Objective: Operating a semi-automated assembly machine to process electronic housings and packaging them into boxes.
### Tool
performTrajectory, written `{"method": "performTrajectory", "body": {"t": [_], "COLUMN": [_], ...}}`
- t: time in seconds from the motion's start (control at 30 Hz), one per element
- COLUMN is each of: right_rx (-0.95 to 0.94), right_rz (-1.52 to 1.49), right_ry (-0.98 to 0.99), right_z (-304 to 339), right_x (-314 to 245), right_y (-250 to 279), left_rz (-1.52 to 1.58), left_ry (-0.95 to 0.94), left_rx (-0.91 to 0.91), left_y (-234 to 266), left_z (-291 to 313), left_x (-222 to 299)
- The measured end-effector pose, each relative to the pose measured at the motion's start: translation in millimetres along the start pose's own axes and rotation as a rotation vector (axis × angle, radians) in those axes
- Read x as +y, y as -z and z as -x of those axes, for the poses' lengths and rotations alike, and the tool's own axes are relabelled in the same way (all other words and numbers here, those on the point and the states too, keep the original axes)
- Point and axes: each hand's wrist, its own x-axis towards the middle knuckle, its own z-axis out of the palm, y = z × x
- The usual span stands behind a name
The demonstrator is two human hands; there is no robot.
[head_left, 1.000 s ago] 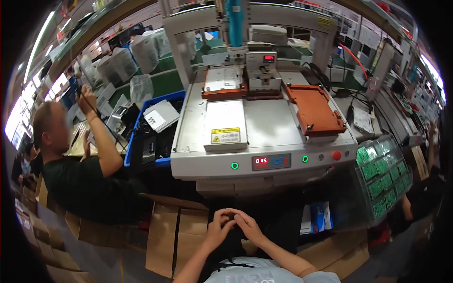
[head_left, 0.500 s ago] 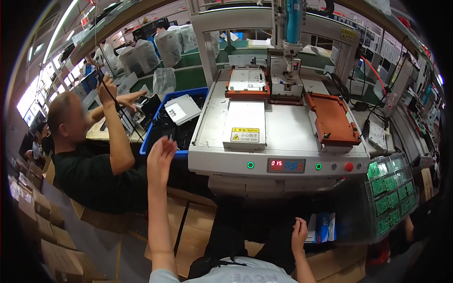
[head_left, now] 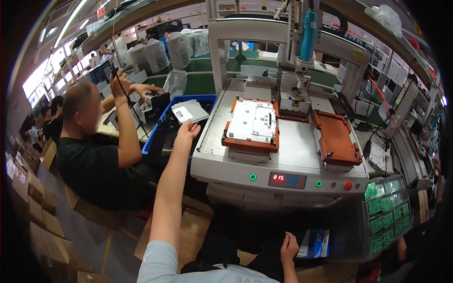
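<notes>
White panel stack (head_left: 191, 111), flat pieces with dark marks on the upper face: lying in the blue bin (head_left: 213, 98), just beyond the fingertips of the left hand.

Left hand (head_left: 188, 130): arm extended, fingertips at the stack's near edge; whether they pinch it or merely touch, cannot tell.

Right hand (head_left: 289, 247): held low, well apart from the left and nearer the body; fingers loosely bent, grip slack and released. Just right of it, blue-and-white packets (head_left: 313, 244).

Black parts, glossy: in the bin, around the stack and left of the left hand's fingertips.

Orange fixture (head_left: 230, 141), one, on the machine bed, right of the left hand; bears a white plate (head_left: 251, 120) with small dark spots.

Orange-brown fixture (head_left: 336, 137), one, farther right of the same hand; upper face bare.

Control strip (head_left: 287, 180), red-lit display: machine front, right of the left hand and beyond the right. Green-ringed button on either side; red button (head_left: 348, 186) at its right end.

Clear tray (head_left: 365, 221) of green circuit boards (head_left: 387, 212): right of the right hand, tilted.

Co-worker (head_left: 101, 151), dark shirt: left of the left hand, one raised hand on a corded tool.
</notes>
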Motion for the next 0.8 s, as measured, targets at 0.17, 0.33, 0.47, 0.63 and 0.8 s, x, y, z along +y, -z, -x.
{"method": "performTrajectory", "body": {"t": [0.17,0.33,0.47,0.63,0.8], "right_rx": [-0.039,-0.014,-0.010,-0.062,-0.127], "right_rz": [0.018,0.033,0.005,-0.089,-0.291], "right_ry": [0.003,0.033,0.001,-0.126,-0.284], "right_z": [-0.6,-1.4,-0.3,0.3,-9.5], "right_x": [-0.7,0.0,0.3,-3.0,-14.2], "right_y": [-1.0,-4.6,-4.0,-0.9,2.6], "left_rz": [0.048,0.181,0.152,0.184,0.016], "left_ry": [-0.095,-0.083,-0.149,-0.168,-0.322], "left_rx": [-0.120,-0.012,-0.068,-0.218,-0.469], "left_y": [-8.7,-21.0,-21.8,-13.7,42.3], "left_z": [3.7,6.6,12.0,62.1,200.1], "left_x": [5.3,13.9,20.0,43.2,68.4]}}
